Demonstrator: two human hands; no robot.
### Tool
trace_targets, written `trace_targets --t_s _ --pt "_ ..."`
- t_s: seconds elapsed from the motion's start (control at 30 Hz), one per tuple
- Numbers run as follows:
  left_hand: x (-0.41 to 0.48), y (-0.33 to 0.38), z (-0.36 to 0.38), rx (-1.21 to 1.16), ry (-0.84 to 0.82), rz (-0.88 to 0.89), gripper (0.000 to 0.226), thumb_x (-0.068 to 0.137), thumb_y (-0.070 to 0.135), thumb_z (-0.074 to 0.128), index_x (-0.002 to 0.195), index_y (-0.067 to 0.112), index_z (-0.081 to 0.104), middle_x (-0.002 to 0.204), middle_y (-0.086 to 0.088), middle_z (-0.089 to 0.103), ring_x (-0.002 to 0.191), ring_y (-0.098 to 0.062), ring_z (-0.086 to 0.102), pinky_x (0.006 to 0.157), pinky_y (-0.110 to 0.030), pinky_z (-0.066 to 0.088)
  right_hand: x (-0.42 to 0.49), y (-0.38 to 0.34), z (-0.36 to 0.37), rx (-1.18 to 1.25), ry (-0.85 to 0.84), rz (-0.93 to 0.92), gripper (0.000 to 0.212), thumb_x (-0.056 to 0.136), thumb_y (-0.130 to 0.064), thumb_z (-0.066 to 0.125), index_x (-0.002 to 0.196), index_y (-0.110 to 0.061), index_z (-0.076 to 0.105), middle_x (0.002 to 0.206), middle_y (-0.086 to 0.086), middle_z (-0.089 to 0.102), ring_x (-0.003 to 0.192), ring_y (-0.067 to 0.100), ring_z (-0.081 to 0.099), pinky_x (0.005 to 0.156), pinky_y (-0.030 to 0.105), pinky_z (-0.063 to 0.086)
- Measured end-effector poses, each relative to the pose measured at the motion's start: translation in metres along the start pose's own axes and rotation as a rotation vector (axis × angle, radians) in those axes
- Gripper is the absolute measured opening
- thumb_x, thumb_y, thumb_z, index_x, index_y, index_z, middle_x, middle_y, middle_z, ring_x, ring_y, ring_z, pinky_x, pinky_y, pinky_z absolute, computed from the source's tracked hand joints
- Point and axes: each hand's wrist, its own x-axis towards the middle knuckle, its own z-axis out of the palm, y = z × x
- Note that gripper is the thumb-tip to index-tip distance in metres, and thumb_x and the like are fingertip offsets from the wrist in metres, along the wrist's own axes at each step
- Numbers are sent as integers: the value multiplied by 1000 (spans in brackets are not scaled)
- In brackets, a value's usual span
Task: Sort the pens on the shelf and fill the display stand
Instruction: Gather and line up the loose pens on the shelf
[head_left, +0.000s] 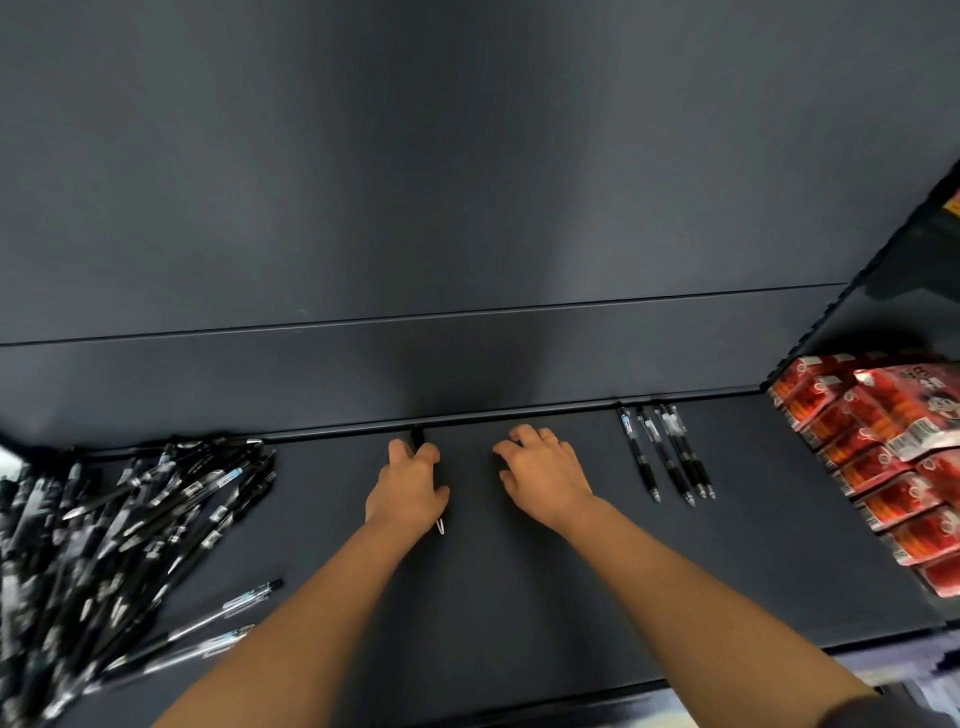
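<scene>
Sorting step: my left hand (408, 486) grips one black pen (423, 457) against the shelf (519, 597), my right hand (545, 475) rests empty, between the unsorted pile (135, 530) and sorted row (667, 452); next, I judge, align it beside that row.

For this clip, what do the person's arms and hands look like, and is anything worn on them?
Both forearms are bare, with no gloves or watch. The left hand shows nothing worn. The right hand has what looks like a thin ring on one of its fingers. A dark sleeve edge shows at the bottom right corner.
</scene>
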Motion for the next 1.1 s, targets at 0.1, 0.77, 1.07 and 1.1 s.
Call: trace_targets --t_s 0.1,0.77,1.07,1.1 --pt "-6 -3 -7 40 57 37 32 90 31 54 120 22 47 122 -3 37 111 -25 44 79 -39 49 1 -12 -3 22 11 -15 39 96 -29 46 135 -19 47 136 6 43 124 30 41 99 41 37" --pt "-73 -200 -111 63 43 176 15 91 20 51 102 18 61 103 -3 60 95 -23 59 82 -38 50 -3 -248 -2 249 -473 -236 45 85 -40 65 125 -25 49 69 -4 61 54 6 58 55 23 44" --pt "-75 -236 -107 132 50 239 27 90 20 53 117 19 57 118 -3 53 113 -22 50 92 -35 44 -6 -286 17 97 -481 -147 30 89 -9 49 117 -19 47 69 0 58 56 19 64 55 26 46" --pt "-73 -236 -107 140 54 243 28 91 21 52 119 19 56 119 -3 53 114 -22 50 91 -35 45 -3 -283 16 65 -433 -121 33 88 -6 45 117 -21 47 80 4 60 70 25 67 61 28 46"
